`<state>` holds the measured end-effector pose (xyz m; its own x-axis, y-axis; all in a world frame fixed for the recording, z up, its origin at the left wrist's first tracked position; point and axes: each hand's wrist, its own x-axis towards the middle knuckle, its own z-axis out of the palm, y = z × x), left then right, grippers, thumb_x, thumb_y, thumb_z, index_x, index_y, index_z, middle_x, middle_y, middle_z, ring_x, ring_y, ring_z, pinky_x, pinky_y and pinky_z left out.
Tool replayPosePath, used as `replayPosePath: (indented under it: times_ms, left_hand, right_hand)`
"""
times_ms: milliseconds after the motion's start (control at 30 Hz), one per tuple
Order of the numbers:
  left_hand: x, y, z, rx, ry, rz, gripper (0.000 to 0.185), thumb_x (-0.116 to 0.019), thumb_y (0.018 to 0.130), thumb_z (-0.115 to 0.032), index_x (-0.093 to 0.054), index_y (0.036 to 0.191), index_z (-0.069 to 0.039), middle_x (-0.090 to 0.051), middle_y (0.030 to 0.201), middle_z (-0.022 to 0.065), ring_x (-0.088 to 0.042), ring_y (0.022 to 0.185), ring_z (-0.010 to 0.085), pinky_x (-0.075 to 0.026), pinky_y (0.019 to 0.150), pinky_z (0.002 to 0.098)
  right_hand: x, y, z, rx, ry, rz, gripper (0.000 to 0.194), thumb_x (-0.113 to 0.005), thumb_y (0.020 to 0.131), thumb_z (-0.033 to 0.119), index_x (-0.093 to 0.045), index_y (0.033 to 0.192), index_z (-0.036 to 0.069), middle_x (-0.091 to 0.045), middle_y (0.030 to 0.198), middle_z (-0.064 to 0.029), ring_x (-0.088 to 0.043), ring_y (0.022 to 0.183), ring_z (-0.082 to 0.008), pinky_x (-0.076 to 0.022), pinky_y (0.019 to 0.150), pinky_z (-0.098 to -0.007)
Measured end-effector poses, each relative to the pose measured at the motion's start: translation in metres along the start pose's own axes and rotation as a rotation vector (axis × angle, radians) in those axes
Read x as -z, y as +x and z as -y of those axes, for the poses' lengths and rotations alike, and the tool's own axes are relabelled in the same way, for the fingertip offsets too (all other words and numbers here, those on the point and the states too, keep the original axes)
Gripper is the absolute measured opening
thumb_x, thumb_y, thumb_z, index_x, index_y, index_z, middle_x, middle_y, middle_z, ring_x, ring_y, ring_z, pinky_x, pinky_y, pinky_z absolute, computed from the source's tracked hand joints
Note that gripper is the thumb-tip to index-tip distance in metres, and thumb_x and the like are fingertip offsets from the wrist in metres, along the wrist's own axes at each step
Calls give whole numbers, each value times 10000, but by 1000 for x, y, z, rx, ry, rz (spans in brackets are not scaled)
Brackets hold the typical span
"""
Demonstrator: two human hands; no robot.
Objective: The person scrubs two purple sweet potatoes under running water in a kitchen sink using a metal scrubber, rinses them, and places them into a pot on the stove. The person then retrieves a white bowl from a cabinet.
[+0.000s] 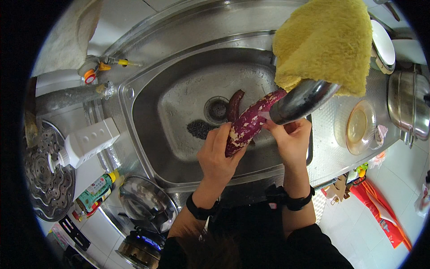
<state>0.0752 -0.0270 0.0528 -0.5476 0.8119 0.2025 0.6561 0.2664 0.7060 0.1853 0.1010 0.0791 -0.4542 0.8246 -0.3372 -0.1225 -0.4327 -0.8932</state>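
Observation:
My left hand [216,158] grips the near end of a long purple sweet potato [247,126] with patches of pale, bared flesh. It lies slantwise over a stainless steel sink [181,84], beneath the dark tap spout [299,104]. Water from the spout runs onto its skin. My right hand [291,141] is just under the spout with bent fingers, its thumb close to the sweet potato; the spout partly hides the fingertips, so I cannot tell whether they hold anything. A smaller, darker sweet potato [235,104] rests beside the drain [216,110], partly covered by the held one.
A yellow fluffy cloth [324,43] drapes over the tap. A glass dish [357,127] and a steel pot [408,102] stand right. Left are a white pump bottle [90,143] and a steel bowl [146,200]. A blue flame [147,241] burns on the gas stove at lower left.

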Motion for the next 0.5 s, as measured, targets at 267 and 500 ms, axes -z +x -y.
replayPosePath:
  times_ms: [267,500]
  left_hand:
    - [1,1,0,15,-25,11,630,-874,682,-139,-551,1210,-20,-633,1004,142,-655,852,259,-532,707,352]
    - [-8,6,-6,312,-393,245,612,-820,743,-164,-508,1247,-14,-631,1028,160,-658,914,285,-520,803,351]
  right_hand:
    - [5,1,-5,53,-5,55,458,-547,819,-161,-542,1264,-52,-658,1145,-105,-624,1034,-148,-500,890,-277]
    - [-22,9,-44,132,-86,-108,562,-660,844,-18,-400,1342,2,-630,1104,-93,-620,1004,-183,-500,871,-310]
